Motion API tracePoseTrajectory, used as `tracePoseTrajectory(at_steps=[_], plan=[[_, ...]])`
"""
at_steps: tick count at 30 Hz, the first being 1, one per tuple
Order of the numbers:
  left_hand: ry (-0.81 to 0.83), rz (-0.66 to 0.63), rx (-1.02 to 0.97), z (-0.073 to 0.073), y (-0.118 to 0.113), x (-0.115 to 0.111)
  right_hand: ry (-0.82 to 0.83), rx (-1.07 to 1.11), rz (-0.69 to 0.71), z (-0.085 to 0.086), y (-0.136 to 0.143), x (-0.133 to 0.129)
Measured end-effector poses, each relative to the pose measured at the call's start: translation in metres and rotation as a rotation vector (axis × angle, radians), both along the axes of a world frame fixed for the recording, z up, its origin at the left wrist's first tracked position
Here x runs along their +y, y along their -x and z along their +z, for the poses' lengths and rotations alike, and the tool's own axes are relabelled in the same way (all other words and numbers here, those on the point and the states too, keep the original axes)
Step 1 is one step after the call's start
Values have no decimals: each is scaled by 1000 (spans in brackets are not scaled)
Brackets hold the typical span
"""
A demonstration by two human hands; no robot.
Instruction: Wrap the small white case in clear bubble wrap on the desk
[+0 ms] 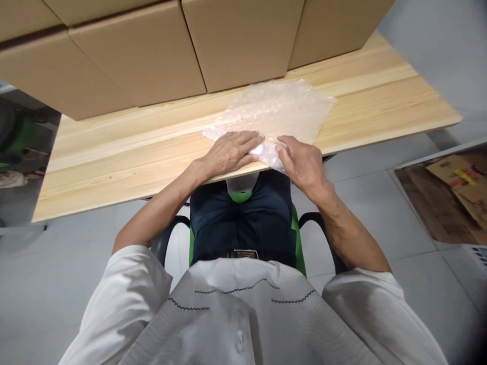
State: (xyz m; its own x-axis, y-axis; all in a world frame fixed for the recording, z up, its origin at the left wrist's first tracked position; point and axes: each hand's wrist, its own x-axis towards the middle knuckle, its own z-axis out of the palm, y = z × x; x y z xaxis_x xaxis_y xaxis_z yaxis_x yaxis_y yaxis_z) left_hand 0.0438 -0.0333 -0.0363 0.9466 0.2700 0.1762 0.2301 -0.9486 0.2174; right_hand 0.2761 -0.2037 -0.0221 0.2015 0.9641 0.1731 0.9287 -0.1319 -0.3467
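A sheet of clear bubble wrap [279, 109] lies spread on the wooden table, its near edge reaching the table's front edge. My left hand [234, 150] rests flat on the sheet's near left part, fingers stretched out to the right. Just beyond those fingertips shows a small white patch [257, 150]; whether it is a wrapped object or folded wrap I cannot tell. At the near right corner, my right hand [304, 161] has its thumb and curled fingers closed on the bubble wrap.
Large cardboard boxes [243, 45] stand side by side along the back of the wooden table [125, 152]. I sit on a green chair [300, 248] with black armrests. Flattened cardboard [456, 187] lies low at the right. A grey wall [441, 50] rises beyond the table's right end.
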Motion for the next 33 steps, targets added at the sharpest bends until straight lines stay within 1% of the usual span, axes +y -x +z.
tracePoseTrajectory(at_steps=[2, 6, 9, 11, 13, 14, 16, 18, 20, 22, 25, 29, 33], plan=[[2, 12, 6, 1, -1, -1, -4, -8, -38, -5, -6, -5], [8, 39, 11, 1, -3, -1, -30, 15, -64, -10, -21, -12], [22, 57, 8, 0, -3, -1, -73, 18, -90, -7, -31, -20], [27, 57, 5, -1, -3, 0, -128, -12, -100, -2, -32, -26], [30, 52, 3, -1, -2, 0, -184, -50, -62, 3, -25, -31], [31, 49, -1, -1, -2, 0, -206, -65, -17, 5, -18, -33], [39, 38, -14, -1, -1, 1, -225, -83, 116, 9, -2, -32], [47, 18, -33, -1, -1, 3, -202, -95, 256, 9, 14, -27], [50, -4, -47, -1, 0, 4, -161, -105, 329, 8, 27, -18], [56, -17, -44, -1, 0, 5, -124, -121, 331, 5, 33, -10], [92, -13, -14, 0, 1, 6, -68, -167, 298, 2, 35, -2], [146, 24, -2, 1, 2, 6, -22, -215, 268, 2, 35, 2], [181, 44, -50, -1, 5, 9, -28, -241, 252, 0, 35, 4]])
